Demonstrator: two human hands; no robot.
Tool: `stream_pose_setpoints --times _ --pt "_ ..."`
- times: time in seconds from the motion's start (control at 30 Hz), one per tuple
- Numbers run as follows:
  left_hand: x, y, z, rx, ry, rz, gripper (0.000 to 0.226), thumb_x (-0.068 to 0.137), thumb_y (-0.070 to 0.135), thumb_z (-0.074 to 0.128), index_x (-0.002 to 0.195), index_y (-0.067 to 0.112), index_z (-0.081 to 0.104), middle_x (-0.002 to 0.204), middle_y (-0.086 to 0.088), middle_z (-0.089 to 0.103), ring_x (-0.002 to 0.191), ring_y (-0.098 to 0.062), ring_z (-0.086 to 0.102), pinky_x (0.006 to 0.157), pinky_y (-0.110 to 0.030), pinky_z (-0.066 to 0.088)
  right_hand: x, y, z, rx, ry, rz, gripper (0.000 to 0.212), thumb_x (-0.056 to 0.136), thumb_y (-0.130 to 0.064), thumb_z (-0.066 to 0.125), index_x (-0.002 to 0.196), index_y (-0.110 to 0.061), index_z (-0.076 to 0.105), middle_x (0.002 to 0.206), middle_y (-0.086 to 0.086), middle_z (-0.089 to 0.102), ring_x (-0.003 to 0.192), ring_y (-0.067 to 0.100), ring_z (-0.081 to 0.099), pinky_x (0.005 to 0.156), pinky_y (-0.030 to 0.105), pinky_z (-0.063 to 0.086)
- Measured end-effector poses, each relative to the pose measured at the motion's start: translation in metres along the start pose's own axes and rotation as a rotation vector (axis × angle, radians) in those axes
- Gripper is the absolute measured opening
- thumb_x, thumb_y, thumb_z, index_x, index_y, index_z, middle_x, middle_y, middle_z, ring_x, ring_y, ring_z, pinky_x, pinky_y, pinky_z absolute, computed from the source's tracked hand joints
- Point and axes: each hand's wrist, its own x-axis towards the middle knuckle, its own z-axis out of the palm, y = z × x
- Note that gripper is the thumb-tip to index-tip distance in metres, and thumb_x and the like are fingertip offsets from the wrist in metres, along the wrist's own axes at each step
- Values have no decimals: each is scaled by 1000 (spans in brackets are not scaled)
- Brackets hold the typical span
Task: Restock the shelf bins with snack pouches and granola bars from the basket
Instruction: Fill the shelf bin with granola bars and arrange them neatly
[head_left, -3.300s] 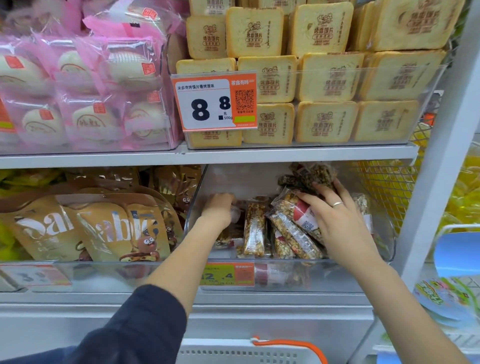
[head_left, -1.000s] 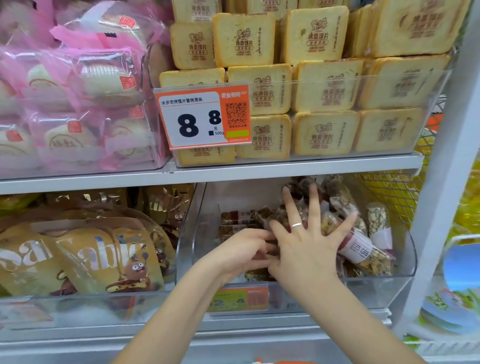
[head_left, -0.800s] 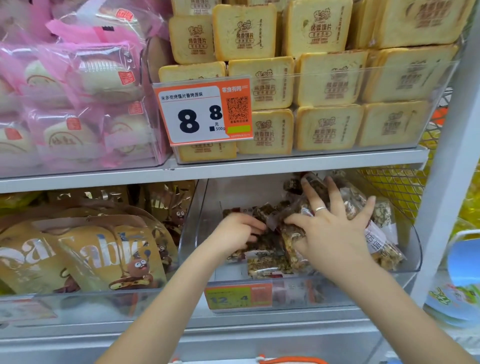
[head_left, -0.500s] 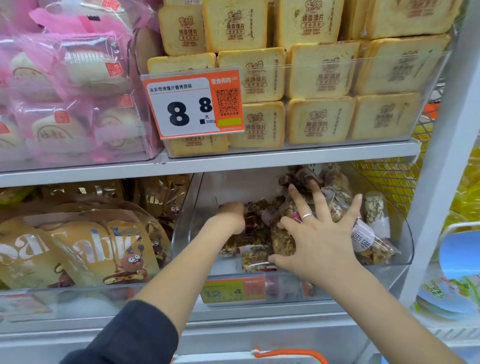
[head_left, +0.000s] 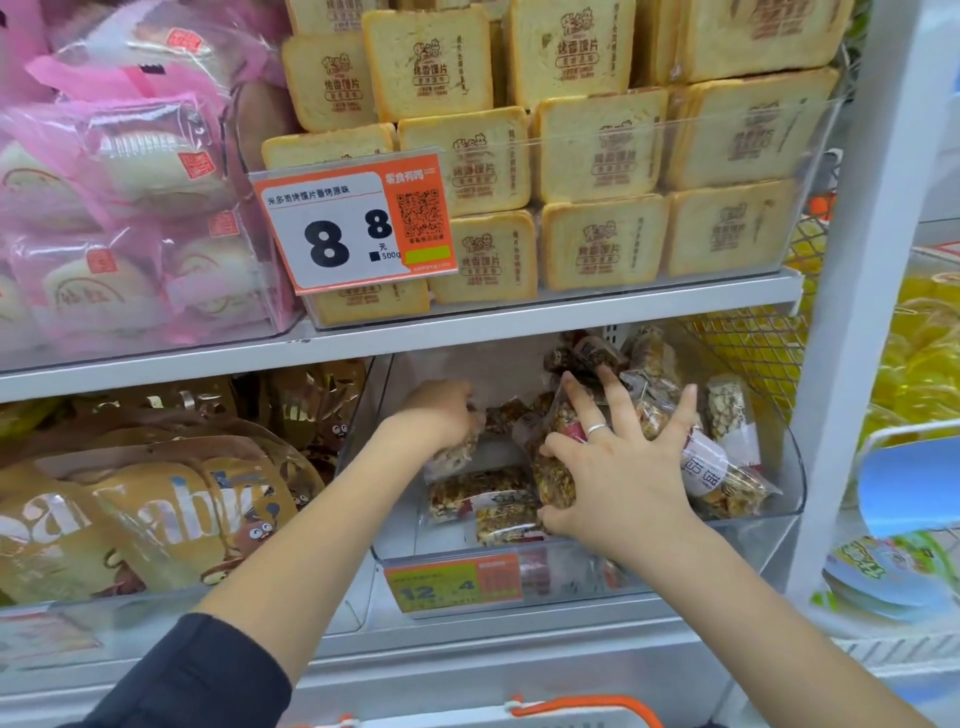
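Observation:
Both hands are inside the clear plastic bin (head_left: 774, 499) on the lower shelf, which holds several granola bars (head_left: 483, 499) in clear wrappers. My left hand (head_left: 441, 410) reaches deep on the left of the bin, its fingers curled around a bar and mostly hidden behind the knuckles. My right hand (head_left: 618, 467), with a ring on one finger, lies with spread straight fingers pressed against a leaning stack of bars (head_left: 722, 467) on the right. The basket's white rim and orange handle (head_left: 582, 709) show at the bottom edge.
Gold snack pouches (head_left: 156, 514) fill the bin to the left. The upper shelf (head_left: 519, 322) carries toast-shaped packs (head_left: 597, 150), pink wrapped buns (head_left: 104, 208) and an 8.8 price tag (head_left: 353, 223). A white upright post (head_left: 852, 312) bounds the right side.
My left hand has gone further back into the bin's left side and closed on a bar. My right hand stays spread against the bar stack, shifted slightly.

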Motion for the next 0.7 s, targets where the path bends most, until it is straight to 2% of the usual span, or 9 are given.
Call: stream_pose_setpoints --times 0.07,0.1,0.17,0.3,0.4,0.5,0.6,0.67,0.7 --pt "-5 -5 6 -122 -277 -6 41 96 12 48 137 12 47 136 -14 51 115 -37 56 90 -47 52 -1 0 -1 6 -3 -3 52 77 -65 53 123 -41 48 160 0 -9 143 30 -22 94 79 -15" --pt "-5 -7 5 -124 -375 30 44 93 5 51 137 10 47 140 -16 46 118 -38 53 91 -47 51 0 0 -1 4 -10 -4 52 77 -65 53 123 -41 48 160 0 -10 143 30 -22 93 79 -16" --pt "-7 -8 -2 -9 -484 76 60 87 -8 55 141 15 42 145 -9 37 124 -32 47 82 -32 55 1 1 -1 3 -26 -4 53 77 -65 53 124 -41 47 160 -1 -11 143 29 -23 93 78 -16" --pt "-3 -15 -2 465 -289 368 74 81 0 65 144 22 35 139 -8 37 120 -27 44 83 -28 44 2 1 1 16 -34 -5 55 77 -66 53 125 -40 47 160 0 -13 143 29 -24 94 78 -15" --pt "7 -10 4 475 -278 537 65 79 15 71 137 16 43 135 -8 44 120 -26 44 93 -33 42 1 2 -1 26 -30 -9 55 78 -66 52 126 -40 47 160 0 -13 143 29 -24 93 77 -16" --pt "13 -12 -2 343 -346 532 65 76 30 75 132 15 45 132 -4 51 116 -23 48 96 -40 43 1 5 -1 44 -19 -21 57 79 -66 52 129 -38 46 160 1 -12 143 28 -23 93 76 -16" --pt "16 -19 -2 276 -243 546 50 68 33 80 109 20 54 110 0 60 100 -21 54 85 -42 48 0 4 2 50 35 -37 55 72 -67 59 120 -40 55 161 3 2 146 29 -10 95 78 -13" --pt "18 -21 -3 383 -142 545 49 67 38 80 105 20 55 105 1 60 95 -20 54 79 -38 49 -1 4 -3 74 44 -25 54 66 -68 63 112 -41 61 160 4 13 147 30 -1 95 79 -9" --pt "20 -22 -4 419 -115 525 51 67 41 79 107 20 56 107 0 61 94 -20 55 78 -37 50 0 4 -2 70 50 -39 54 69 -67 61 116 -40 59 161 3 7 147 30 -6 95 78 -12"
